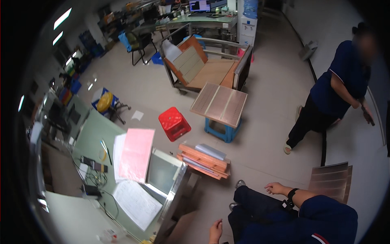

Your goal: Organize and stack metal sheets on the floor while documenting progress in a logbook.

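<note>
At the lower edge my left hand (216, 232) hangs beside my leg with its fingers curled in, and I see nothing held in it. My right hand (275, 188) is held out in front of my body, its fingers loosely bent and partly apart, empty. A black band with a small device (289, 199) wraps my right wrist. Close to my right forearm, copper-coloured sheets (330, 181) lean against the wall. Left of my legs, a stack of copper-coloured boards (203, 160) stands beside the desk. Neither hand touches these things.
A green-topped desk (95, 140) on the left carries a pink sheet (137, 154), papers (138, 205) and cables. Ahead are a red stool (174, 123), a blue stool (222, 131) bearing a copper-coloured panel (219, 103), and a metal cart (217, 73). Another person (337, 89) stands at right.
</note>
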### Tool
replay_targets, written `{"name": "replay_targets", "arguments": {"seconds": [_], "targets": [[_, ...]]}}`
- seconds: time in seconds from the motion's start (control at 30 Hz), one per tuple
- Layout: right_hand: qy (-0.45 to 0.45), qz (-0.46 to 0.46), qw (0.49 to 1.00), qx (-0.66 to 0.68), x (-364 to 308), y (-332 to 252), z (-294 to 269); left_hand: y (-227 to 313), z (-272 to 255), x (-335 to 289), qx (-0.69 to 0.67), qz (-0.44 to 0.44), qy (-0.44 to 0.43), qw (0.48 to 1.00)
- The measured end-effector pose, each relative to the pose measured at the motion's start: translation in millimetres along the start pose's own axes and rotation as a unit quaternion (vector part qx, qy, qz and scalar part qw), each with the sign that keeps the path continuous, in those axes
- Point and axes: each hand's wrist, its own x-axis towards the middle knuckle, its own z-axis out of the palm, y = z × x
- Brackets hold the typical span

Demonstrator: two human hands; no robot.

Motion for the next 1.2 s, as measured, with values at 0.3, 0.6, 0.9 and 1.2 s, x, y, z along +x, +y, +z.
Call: {"name": "replay_targets", "arguments": {"seconds": [0.3, 0.6, 0.9, 1.2], "targets": [[-0.009, 0.051, 0.995, 0.088, 34.2, -4.3, -54.1, 192.6, -56.6, 109.7, 0.143, 0.209, -0.041, 0.967], [0.139, 0.109, 0.952, 0.251, 26.0, 48.6, -67.0, 275.5, -13.0, 177.9, 0.017, 0.227, -0.198, 0.953], [0.194, 0.096, 0.907, 0.361, 28.8, 60.1, 30.5, 269.1, 54.6, 198.5, 0.225, 0.272, -0.453, 0.819], [0.28, 0.12, 0.843, 0.442, 14.1, 106.6, 125.5, 269.3, 126.2, 218.3, 0.34, 0.308, -0.559, 0.691]]}}
